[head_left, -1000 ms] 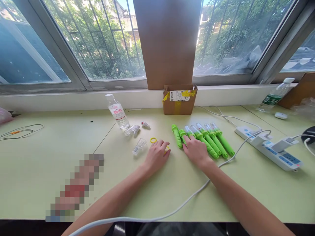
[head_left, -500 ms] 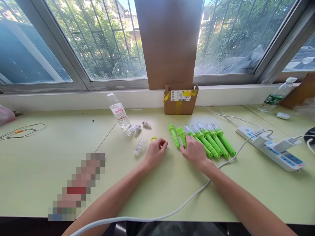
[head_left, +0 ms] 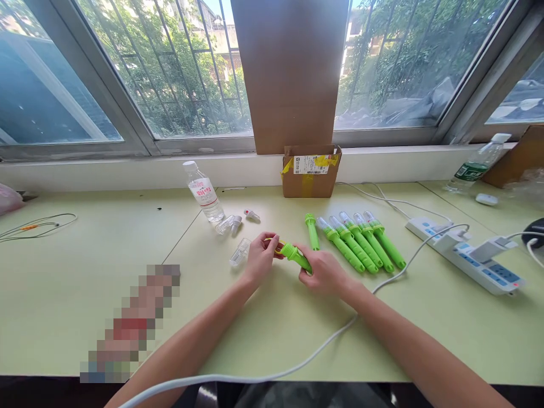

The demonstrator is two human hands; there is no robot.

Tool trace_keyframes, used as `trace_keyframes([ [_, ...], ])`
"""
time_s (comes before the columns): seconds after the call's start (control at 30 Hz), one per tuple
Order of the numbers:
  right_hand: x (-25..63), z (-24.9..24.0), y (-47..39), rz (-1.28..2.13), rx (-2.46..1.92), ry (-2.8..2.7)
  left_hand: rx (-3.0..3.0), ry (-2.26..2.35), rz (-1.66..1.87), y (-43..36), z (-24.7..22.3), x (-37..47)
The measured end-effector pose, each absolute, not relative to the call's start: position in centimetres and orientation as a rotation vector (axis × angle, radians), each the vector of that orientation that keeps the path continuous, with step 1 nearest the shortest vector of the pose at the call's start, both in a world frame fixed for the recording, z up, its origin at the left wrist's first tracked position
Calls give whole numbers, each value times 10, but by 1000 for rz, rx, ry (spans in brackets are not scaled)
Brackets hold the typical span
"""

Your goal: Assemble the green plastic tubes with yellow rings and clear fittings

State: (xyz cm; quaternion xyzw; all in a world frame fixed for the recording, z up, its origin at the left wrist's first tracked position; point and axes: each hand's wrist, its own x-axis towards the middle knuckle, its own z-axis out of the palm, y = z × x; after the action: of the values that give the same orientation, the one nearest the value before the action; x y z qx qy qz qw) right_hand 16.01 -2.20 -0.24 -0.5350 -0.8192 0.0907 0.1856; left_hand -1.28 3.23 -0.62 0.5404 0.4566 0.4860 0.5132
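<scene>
My right hand [head_left: 323, 273] is closed around a green plastic handle [head_left: 302, 260], its ribbed, threaded end pointing left. Between the fingertips of my left hand [head_left: 260, 254] is a thin yellow ring [head_left: 278, 247], right at that threaded end; whether the ring is around the threads I cannot tell. Beyond my right hand lies another green handle [head_left: 312, 231] without a clear cap. To its right several green sticks with clear domed tops [head_left: 355, 249] lie side by side. A clear plastic cup-like piece [head_left: 238, 254] rests beside my left hand, partly hidden by it.
A water bottle [head_left: 204, 192] stands at the back left, with small clear parts [head_left: 229, 225] and a small red-tipped piece [head_left: 252, 215] near it. A cardboard box [head_left: 311, 184] is by the wall. A power strip [head_left: 467, 255] lies right; a white cable [head_left: 314, 356] crosses in front.
My right hand has lifted a green handle from the row and brought it left. My left hand has picked up the yellow ring from the table and met the handle's end.
</scene>
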Motion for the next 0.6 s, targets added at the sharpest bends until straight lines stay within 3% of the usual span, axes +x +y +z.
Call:
trace_keyframes([
  [0.6,152,6,-30,86,-1461,-2452,1292,1099,780,24,3,-13],
])
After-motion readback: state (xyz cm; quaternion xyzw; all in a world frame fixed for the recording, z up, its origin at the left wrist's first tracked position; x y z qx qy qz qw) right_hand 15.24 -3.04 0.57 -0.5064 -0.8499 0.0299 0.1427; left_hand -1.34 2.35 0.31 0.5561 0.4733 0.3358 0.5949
